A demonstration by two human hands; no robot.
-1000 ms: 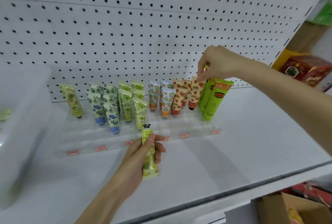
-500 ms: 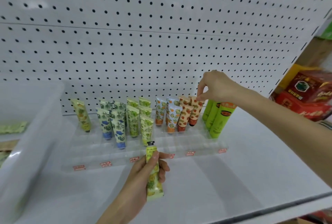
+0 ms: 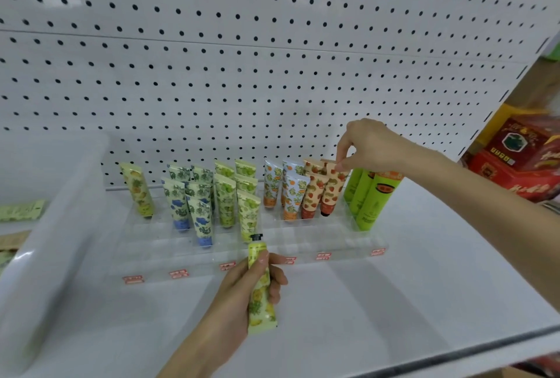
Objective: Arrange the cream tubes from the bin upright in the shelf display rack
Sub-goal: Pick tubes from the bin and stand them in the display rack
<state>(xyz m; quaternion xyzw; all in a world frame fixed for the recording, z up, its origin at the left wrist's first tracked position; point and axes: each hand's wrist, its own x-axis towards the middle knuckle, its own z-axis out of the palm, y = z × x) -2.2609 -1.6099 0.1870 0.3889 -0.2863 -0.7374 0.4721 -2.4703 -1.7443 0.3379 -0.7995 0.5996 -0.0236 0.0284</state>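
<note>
Judged light, soft-walled and slick, so best taken at the stiff crimp or mid-body without squeezing: pinching strawberry tube (image 3: 331, 189) by its crimp just under right hand (image 3: 372, 147) in the rack (image 3: 333, 241), gripping yellow tube (image 3: 262, 312) mid-body in left hand (image 3: 239, 292), cap toward rack.

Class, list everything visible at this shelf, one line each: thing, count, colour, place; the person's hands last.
pegboard: one, white, back wall
shelf: one, white, below it
rack: one, clear, red labels, on the shelf
bin: one, translucent white, far left
yellow-print tube: one, rack's left end
blue-capped tubes: about five, pale, beside it
grape-print tubes: five, green, rack middle
orange-capped tubes: three, pale blue, right of middle
strawberry tubes: three, peach, next right
plain tubes: three, bright green, rack's right end
boxes: several, red, far right
held tube: one, yellow, black cap, before the rack
left hand: grips the held tube
right hand: pinches the rightmost strawberry tube's top
</note>
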